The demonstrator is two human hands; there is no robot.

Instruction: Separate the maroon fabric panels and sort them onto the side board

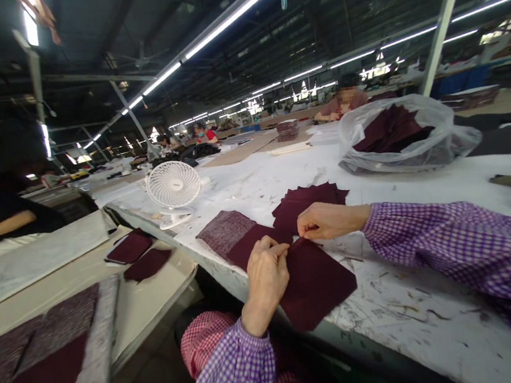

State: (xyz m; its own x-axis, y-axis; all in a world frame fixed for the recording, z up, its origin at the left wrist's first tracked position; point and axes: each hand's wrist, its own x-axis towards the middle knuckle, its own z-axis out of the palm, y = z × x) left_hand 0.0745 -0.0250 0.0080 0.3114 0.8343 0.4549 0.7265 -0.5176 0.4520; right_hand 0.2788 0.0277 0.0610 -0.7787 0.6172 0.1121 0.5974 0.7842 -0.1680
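A dark maroon fabric piece [319, 283] lies at the table's near edge, its lower corner reaching over the edge. My left hand [268, 271] pinches its upper left border with closed fingers. At the upper right end of that same border, my right hand [327, 220] has thumb and fingers pressed together on the cloth. Under and left of the hands lies another maroon piece [252, 241], beside a speckled maroon piece [227, 231]. Behind my right hand sits a fanned stack of maroon pieces [301, 201], partly covered by the hand.
A white fan [173, 186] stands at the table's left edge. A clear plastic bag [449, 143] of maroon pieces is at the right back. On the left, a lower table [156, 290] bears more maroon pieces [129, 247] and a board [108, 321]. Co-workers sit farther off.
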